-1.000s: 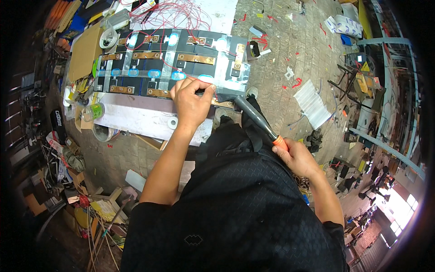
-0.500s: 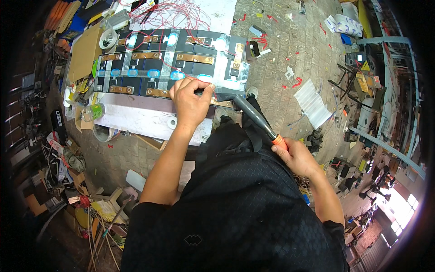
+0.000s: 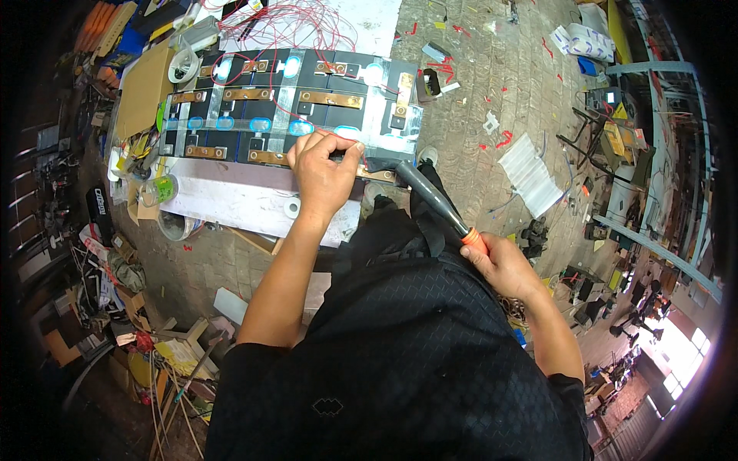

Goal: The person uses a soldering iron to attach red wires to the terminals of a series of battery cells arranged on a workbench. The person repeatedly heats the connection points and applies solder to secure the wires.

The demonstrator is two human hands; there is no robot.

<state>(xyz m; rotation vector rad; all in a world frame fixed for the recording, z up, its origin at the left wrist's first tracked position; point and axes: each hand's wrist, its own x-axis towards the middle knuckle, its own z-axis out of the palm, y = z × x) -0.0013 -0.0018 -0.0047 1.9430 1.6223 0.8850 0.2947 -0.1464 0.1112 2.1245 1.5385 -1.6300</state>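
Note:
A battery pack (image 3: 323,82) of dark cells, joined by copper bars (image 3: 330,99) and clear tape, lies in front of me. My left hand (image 3: 326,167) rests on its near edge, thumb and forefinger pinched together at the end of a thin red wire (image 3: 323,132). In my right hand (image 3: 507,266) is what looks like a large soldering iron (image 3: 432,195), with a thick grey barrel and an orange collar at the grip. Its dark bent tip points left and meets the near copper bar (image 3: 377,174) just right of my left fingertips. The exact contact spot is hidden.
Tangled red wires (image 3: 288,27) lie on the white board beyond the pack. At left are a cardboard sheet (image 3: 144,92), a clear green-tinted jar (image 3: 159,189) and a roll of tape (image 3: 292,206). A white sheet (image 3: 530,175) and scraps litter the floor at right.

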